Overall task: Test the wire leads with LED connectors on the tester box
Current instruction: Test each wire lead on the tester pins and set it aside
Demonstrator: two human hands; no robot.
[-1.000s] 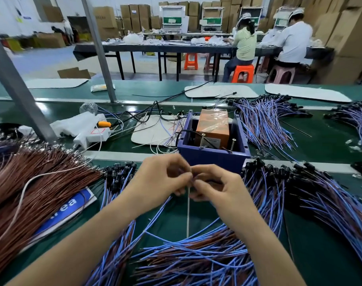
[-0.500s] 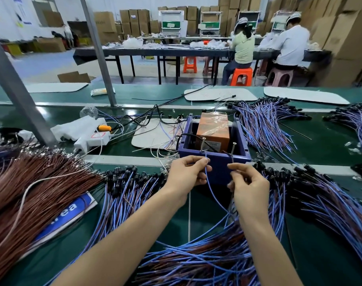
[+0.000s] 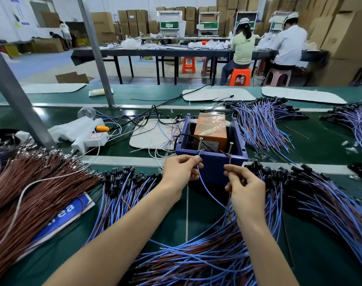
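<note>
Test in progress. Left hand (image 3: 181,169) pinches blue wire (image 3: 207,190) to left post (image 3: 200,144) of box (image 3: 214,172); right hand (image 3: 246,183) pinches brown wire (image 3: 229,162) to right post (image 3: 231,148). LED result not discernible. Big bundles (image 3: 320,193) flank box; much probably remains.

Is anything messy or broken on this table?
Nothing looks broken. A few small clear bits lie loose on the green belt right of the blue tester box, apart from the wire bundles, and thin loose wires sprawl untidily at the box's left.
</note>
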